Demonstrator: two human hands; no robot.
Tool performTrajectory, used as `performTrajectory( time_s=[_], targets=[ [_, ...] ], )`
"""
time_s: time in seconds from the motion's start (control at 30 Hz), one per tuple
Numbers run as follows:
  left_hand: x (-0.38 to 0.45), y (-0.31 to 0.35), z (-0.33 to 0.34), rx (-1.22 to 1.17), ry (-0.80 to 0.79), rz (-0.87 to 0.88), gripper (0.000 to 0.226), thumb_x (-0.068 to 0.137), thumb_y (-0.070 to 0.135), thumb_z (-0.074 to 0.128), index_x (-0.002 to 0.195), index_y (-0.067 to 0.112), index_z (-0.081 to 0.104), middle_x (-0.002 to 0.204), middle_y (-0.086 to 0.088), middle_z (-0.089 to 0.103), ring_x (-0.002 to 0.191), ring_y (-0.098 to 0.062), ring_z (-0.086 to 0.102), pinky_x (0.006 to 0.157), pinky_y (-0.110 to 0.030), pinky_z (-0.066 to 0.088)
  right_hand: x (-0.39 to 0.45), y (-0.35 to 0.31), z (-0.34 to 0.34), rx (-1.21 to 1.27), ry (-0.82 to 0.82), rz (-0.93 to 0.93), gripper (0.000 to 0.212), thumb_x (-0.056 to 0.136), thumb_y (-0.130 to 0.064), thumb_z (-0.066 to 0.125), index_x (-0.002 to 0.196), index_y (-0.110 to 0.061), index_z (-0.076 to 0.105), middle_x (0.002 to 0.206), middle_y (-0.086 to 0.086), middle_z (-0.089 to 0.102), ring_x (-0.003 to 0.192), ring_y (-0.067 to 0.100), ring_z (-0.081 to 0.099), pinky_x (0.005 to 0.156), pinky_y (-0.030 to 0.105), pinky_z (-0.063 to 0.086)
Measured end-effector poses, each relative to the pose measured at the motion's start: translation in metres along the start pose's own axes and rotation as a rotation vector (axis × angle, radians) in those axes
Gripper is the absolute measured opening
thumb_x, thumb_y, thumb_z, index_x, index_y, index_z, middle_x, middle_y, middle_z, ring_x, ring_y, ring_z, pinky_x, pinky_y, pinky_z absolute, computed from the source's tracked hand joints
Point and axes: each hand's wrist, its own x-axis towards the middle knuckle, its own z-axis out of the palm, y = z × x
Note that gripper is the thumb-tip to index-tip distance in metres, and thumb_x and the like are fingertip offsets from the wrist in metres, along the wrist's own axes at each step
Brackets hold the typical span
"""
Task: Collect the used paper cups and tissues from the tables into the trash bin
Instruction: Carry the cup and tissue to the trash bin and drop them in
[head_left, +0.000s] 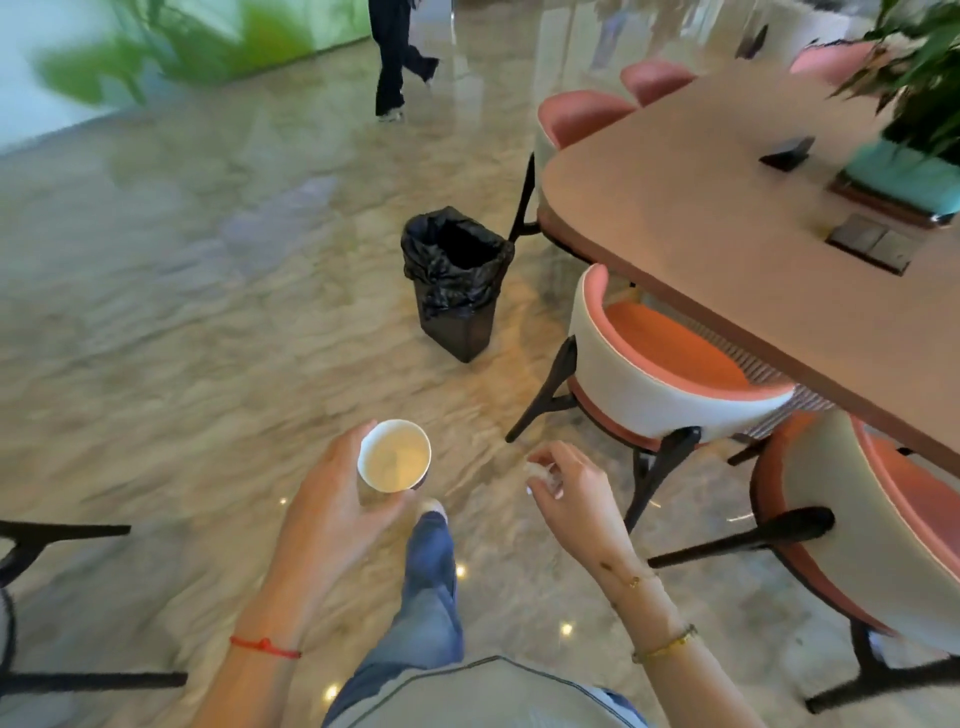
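A potted plant (919, 98) in a teal planter is sitting near the far right edge of the table (701, 208), a small dark stand (787, 153) just beside it. Pink chairs (670, 384) are tucked along its edges. A person (397, 57) is walking across the glossy floor (182, 312).

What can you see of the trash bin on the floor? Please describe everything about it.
The trash bin is a dark, square-sided container that narrows toward its base. A crinkled black plastic liner is folded over its rim and hangs down its upper walls. Its mouth is open and looks dark inside; no contents can be made out. It stands on the glossy marbled floor, beside the table's rounded end. No hand touches it.
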Motion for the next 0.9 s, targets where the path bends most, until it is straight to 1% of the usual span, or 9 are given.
performTrajectory(
  time_s=[0.1, 0.23, 0.33, 0.4, 0.53, 0.63, 0.7, 0.8, 0.9],
  targets=[
    [0.070, -0.009, -0.001, 0.002, 0.005, 0.006, 0.082, 0.068, 0.034, 0.084, 0.138, 0.021, 0.044, 0.133, 0.002, 0.054, 0.118, -0.020, 0.053, 0.096, -0.036, 0.045, 0.073, -0.001, 0.007, -0.005, -0.002, -0.013, 0.011, 0.089, -0.023, 0.059, 0.100, -0.026, 0.060, 0.096, -0.013, 0.059, 0.086, 0.000, 0.055, 0.073, 0.014, 0.045],
    [0.170, -0.014, -0.010, 0.012, 0.001, 0.036, 0.081, 0.069, 0.034, 0.083, 0.139, 0.020, 0.044, 0.133, 0.000, 0.054, 0.117, -0.022, 0.054, 0.093, -0.038, 0.048, 0.171, -0.014, 0.011, -0.002, 0.031, -0.015, 0.008, 0.089, -0.021, 0.059, 0.096, -0.025, 0.058, 0.092, -0.013, 0.058, 0.082, -0.001, 0.054, 0.067, 0.010, 0.040],
    [0.242, -0.014, -0.014, 0.024, -0.025, 0.060, 0.080, 0.070, 0.034, 0.082, 0.139, 0.022, 0.043, 0.132, 0.000, 0.054, 0.114, -0.022, 0.055, 0.092, -0.038, 0.048, 0.238, -0.022, 0.014, 0.025, 0.061, -0.007, 0.007, 0.089, -0.020, 0.059, 0.094, -0.023, 0.058, 0.089, -0.014, 0.056, 0.080, 0.003, 0.055, 0.068, 0.020, 0.048],
    [0.288, -0.012, -0.015, 0.034, -0.035, 0.087, 0.081, 0.070, 0.034, 0.082, 0.139, 0.022, 0.043, 0.132, -0.001, 0.054, 0.113, -0.022, 0.055, 0.091, -0.036, 0.047, 0.278, -0.026, 0.014, 0.024, 0.083, 0.002, 0.007, 0.088, -0.018, 0.059, 0.092, -0.024, 0.057, 0.086, -0.016, 0.054, 0.078, 0.005, 0.054, 0.068, 0.024, 0.048],
    [0.369, -0.008, -0.013, 0.020, -0.058, 0.094, 0.080, 0.070, 0.031, 0.083, 0.139, 0.021, 0.043, 0.134, 0.000, 0.052, 0.115, -0.021, 0.054, 0.093, -0.035, 0.046, 0.348, -0.027, 0.014, 0.038, 0.099, 0.045, 0.005, 0.088, -0.017, 0.057, 0.090, -0.022, 0.058, 0.087, -0.010, 0.058, 0.079, 0.009, 0.054, 0.072, 0.030, 0.049],
    [0.429, -0.010, -0.004, 0.004, -0.059, 0.090, 0.080, 0.068, 0.028, 0.085, 0.137, 0.020, 0.045, 0.133, 0.000, 0.053, 0.117, -0.022, 0.053, 0.094, -0.032, 0.043, 0.400, -0.022, 0.015, 0.044, 0.085, 0.079, 0.006, 0.089, -0.019, 0.056, 0.092, -0.024, 0.058, 0.090, -0.011, 0.059, 0.080, 0.007, 0.055, 0.072, 0.029, 0.050],
    [0.470, -0.012, 0.006, 0.004, -0.061, 0.090, 0.080, 0.068, 0.030, 0.084, 0.137, 0.020, 0.045, 0.135, 0.000, 0.052, 0.119, -0.021, 0.052, 0.095, -0.032, 0.042, 0.438, -0.016, 0.015, 0.053, 0.081, 0.085, 0.007, 0.090, -0.020, 0.056, 0.092, -0.026, 0.058, 0.091, -0.012, 0.058, 0.081, 0.005, 0.054, 0.071, 0.026, 0.049],
    [0.536, -0.013, 0.023, 0.004, -0.052, 0.083, 0.080, 0.069, 0.034, 0.083, 0.137, 0.026, 0.042, 0.136, 0.006, 0.050, 0.120, -0.015, 0.050, 0.091, -0.024, 0.037, 0.502, -0.004, 0.014, 0.057, 0.069, 0.086, 0.008, 0.090, -0.020, 0.055, 0.095, -0.026, 0.058, 0.094, -0.011, 0.059, 0.084, 0.004, 0.055, 0.070, 0.021, 0.046],
    [0.609, -0.010, 0.042, 0.000, -0.050, 0.089, 0.077, 0.070, 0.034, 0.082, 0.136, 0.024, 0.044, 0.135, 0.003, 0.052, 0.120, -0.018, 0.051, 0.090, -0.023, 0.035, 0.576, 0.009, 0.012, 0.059, 0.061, 0.089, 0.008, 0.091, -0.021, 0.054, 0.096, -0.026, 0.057, 0.096, -0.011, 0.058, 0.083, 0.003, 0.055, 0.071, 0.020, 0.045]
  ],
)
